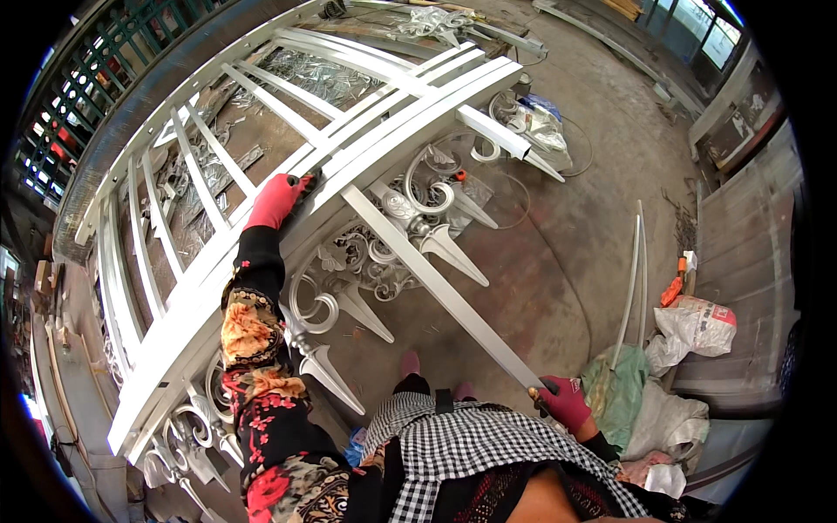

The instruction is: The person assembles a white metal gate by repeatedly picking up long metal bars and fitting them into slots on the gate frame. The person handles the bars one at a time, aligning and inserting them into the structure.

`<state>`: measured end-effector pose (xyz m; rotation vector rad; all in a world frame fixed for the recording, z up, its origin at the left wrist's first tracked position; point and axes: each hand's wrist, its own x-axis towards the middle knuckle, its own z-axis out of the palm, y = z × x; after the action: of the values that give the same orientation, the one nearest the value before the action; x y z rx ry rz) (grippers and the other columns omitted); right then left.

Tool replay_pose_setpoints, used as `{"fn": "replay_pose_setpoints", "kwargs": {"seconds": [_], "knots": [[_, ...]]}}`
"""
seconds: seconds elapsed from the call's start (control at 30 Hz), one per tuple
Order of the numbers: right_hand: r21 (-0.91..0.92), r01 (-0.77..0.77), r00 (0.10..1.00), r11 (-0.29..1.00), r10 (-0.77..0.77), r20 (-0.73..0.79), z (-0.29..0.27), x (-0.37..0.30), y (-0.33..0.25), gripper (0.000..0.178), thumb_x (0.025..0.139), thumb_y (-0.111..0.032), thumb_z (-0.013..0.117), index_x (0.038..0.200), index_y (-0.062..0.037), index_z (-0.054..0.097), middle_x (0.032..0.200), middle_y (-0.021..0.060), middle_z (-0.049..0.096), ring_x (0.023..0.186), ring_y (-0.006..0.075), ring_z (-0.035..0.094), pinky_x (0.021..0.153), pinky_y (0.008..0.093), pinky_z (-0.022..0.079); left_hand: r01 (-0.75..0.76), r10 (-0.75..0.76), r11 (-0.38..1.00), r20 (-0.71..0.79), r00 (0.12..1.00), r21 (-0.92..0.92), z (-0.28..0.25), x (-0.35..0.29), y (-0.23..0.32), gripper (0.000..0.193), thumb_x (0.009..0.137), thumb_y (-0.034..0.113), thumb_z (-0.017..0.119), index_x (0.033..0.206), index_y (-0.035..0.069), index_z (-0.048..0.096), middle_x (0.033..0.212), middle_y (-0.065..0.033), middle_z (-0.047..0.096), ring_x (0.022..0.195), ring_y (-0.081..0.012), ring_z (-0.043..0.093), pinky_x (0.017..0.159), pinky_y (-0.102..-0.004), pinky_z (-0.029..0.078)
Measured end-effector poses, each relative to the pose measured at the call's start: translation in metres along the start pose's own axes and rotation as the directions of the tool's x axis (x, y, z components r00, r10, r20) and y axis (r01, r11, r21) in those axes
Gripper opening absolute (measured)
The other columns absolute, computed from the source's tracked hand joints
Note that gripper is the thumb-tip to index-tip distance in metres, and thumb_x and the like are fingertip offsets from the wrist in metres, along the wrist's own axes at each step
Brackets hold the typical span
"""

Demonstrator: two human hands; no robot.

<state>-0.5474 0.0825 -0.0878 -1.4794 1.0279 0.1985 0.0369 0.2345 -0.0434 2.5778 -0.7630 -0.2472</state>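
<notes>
Bar sat gripped in the right hand, lower right; the left hand, left of centre, touched the frame, grip unclear; one-handed slipping could have knocked the spikes.

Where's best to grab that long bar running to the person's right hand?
Probably its near end, from the right, where the right hand grips: that end of the long bar juts clear of the scrollwork; the far end meets the frame.
</notes>
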Motion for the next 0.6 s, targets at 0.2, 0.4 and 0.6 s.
{"fn": "replay_pose_setpoints", "kwargs": {"seconds": [0.2, 0.4, 0.6], "knots": [[-0.012, 0.043, 0.999, 0.999, -0.044, -0.022, 0.003, 0.009, 0.011, 0.026, 0.083, -0.025, 0.062, 0.095, -0.0022, 0.062, 0.07, 0.0017, 0.06, 0.059, 0.0075, 0.054, 0.05, 0.0239, 0.045, 0.022, -0.014, 0.998, -0.152, 0.988, 0.051, -0.007, -0.008, 0.017, 0.045, 0.084, 0.047, 0.052, 0.082, 0.003, 0.064, 0.073, -0.0164, 0.063, 0.071, -0.0328, 0.061, 0.065, -0.0392, 0.045], [-0.03, -0.036, 0.998, 0.999, 0.037, 0.05, -0.004, -0.004, -0.014, 0.029, 0.082, -0.026, 0.063, 0.099, -0.0021, 0.062, 0.068, 0.0018, 0.06, 0.059, 0.0076, 0.054, 0.05, 0.0238, 0.045, -0.08, 0.098, 0.99, -0.161, 0.982, 0.112, 0.001, -0.013, 0.006, 0.039, 0.084, 0.045, 0.051, 0.091, 0.009, 0.064, 0.08, -0.0165, 0.064, 0.079, -0.0331, 0.061, 0.067, -0.0409, 0.045], [-0.094, -0.018, 0.999, 0.995, 0.013, -0.048, -0.017, -0.019, -0.036, 0.028, 0.083, -0.025, 0.063, 0.099, -0.0026, 0.062, 0.067, 0.0029, 0.06, 0.054, 0.0078, 0.054, 0.046, 0.0235, 0.043, -0.243, 0.351, 0.897, -0.263, 0.899, 0.369, 0.013, -0.048, 0.037, 0.045, 0.086, 0.04, 0.053, 0.114, 0.006, 0.051, 0.095, -0.0159, 0.06, 0.085, -0.0349, 0.059, 0.069, -0.0444, 0.047]]}}
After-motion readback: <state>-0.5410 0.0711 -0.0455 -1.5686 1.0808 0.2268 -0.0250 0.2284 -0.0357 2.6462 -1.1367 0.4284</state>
